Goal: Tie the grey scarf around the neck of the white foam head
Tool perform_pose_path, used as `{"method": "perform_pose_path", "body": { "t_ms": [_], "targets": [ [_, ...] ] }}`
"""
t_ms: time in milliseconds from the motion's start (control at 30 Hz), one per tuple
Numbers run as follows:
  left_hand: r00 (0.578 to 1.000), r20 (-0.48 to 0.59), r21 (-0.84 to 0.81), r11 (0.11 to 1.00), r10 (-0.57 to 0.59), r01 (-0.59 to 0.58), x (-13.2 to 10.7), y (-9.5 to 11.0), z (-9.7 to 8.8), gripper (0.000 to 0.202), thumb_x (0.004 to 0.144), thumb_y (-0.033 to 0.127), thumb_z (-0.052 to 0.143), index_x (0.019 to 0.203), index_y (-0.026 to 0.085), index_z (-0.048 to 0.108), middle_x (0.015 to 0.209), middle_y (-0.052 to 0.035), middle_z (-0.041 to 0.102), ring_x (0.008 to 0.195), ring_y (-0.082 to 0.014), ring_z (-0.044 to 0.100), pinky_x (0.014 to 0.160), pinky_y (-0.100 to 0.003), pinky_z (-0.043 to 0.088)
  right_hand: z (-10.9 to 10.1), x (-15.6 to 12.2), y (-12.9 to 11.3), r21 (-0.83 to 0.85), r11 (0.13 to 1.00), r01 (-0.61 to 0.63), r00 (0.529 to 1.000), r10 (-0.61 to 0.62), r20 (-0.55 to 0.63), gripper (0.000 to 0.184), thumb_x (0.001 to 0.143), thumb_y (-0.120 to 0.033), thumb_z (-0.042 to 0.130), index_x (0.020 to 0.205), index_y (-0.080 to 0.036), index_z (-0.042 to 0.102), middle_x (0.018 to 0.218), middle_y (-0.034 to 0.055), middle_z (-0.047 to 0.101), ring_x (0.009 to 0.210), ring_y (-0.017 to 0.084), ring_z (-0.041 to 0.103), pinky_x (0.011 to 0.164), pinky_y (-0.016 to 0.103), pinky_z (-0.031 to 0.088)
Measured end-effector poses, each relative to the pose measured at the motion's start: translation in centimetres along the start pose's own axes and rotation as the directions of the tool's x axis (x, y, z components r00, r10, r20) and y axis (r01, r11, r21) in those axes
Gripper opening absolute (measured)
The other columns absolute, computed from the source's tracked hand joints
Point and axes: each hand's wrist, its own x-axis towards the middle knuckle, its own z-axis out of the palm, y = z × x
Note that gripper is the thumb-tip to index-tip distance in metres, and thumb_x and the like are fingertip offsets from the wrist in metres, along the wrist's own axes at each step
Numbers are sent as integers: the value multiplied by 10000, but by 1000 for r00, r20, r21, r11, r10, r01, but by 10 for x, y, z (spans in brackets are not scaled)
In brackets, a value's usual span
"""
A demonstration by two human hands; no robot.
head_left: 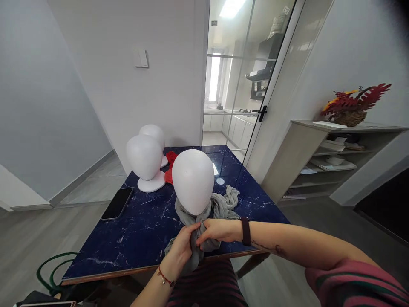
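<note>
A white foam mannequin head (193, 179) stands upright near the front of the blue marbled table (140, 238). Around its neck runs a grey scarf (220, 207), one part trailing on the table to the right and another hanging over the front edge. Just below the head's chin, my left hand (182, 247) is closed on the scarf from the left. My right hand (220, 230) pinches the cloth from the right, its fingers close to the left thumb. Folds of cloth hide some of the fingertips.
Two more white mannequin heads (145, 157) stand at the back left, with red cloth (170, 164) beside them. A black phone (117, 204) lies at the left edge. To the right is a low shelf (319, 157) bearing a flower basket (349, 116). Behind the table is a glass door (236, 76).
</note>
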Motion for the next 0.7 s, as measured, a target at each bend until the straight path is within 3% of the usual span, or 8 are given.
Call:
{"method": "perform_pose_path", "body": {
  "t_ms": [100,167,267,333,400,500,567,700],
  "targets": [
    [995,-100,-36,999,12,-16,10,0,1,62,775,137,600,720,133,629,606,-57,673,524,-172,633,546,-278,532,-16,-10,3,-179,982,57,987,-29,157,145,625,-323,771,662,-232,664,673,-47,652,658,130,621,693,237,519],
    [990,-128,-67,995,63,-72,14,0,-1,54,780,123,595,775,136,647,676,-64,699,643,-182,677,633,-275,556,-34,-26,2,-349,937,16,971,69,230,176,600,-326,783,642,-220,649,653,-41,648,637,138,611,663,241,508],
    [984,-139,-76,989,112,-123,17,-2,-6,80,775,114,614,836,134,660,750,-73,716,728,-182,692,681,-270,563,-69,-60,-1,-651,754,-87,987,156,49,200,565,-214,778,570,-197,579,547,-31,594,550,142,567,529,227,435],
    [983,-142,-83,989,113,-126,17,-4,-7,76,765,109,635,832,133,662,752,-78,715,731,-185,693,688,-276,564,-96,-90,-5,-755,645,-115,984,-29,-175,191,556,-113,722,612,-203,562,529,-50,538,510,119,498,465,218,334],
    [984,-138,-98,987,111,-125,17,-5,-8,60,772,104,631,818,131,659,748,-80,714,729,-184,693,699,-276,565,-121,-124,-10,-769,619,-157,954,-106,-280,151,585,-69,618,648,-194,561,557,-51,495,507,102,447,458,226,277],
    [982,-158,-113,986,101,-120,16,-6,-8,69,793,87,603,818,120,658,757,-91,715,722,-178,693,705,-266,567,-150,-177,-22,-755,623,-206,918,-145,-370,50,621,-124,556,639,-170,561,587,-39,481,559,109,444,513,226,300],
    [979,-187,-115,988,77,-100,16,-6,-7,77,790,82,607,837,110,661,772,-103,718,717,-184,693,694,-269,571,-155,-210,-33,-706,687,-170,919,-147,-365,53,641,-178,569,680,-152,592,634,-23,511,607,125,468,559,231,336],
    [988,-155,-199,978,28,-59,13,-6,-8,162,758,80,650,916,108,666,778,-98,724,690,-193,694,655,-277,575,-133,-244,-61,-528,832,168,898,-351,-267,157,784,-309,580,811,-158,612,692,-13,510,618,107,458,581,228,358]
  ]
}}
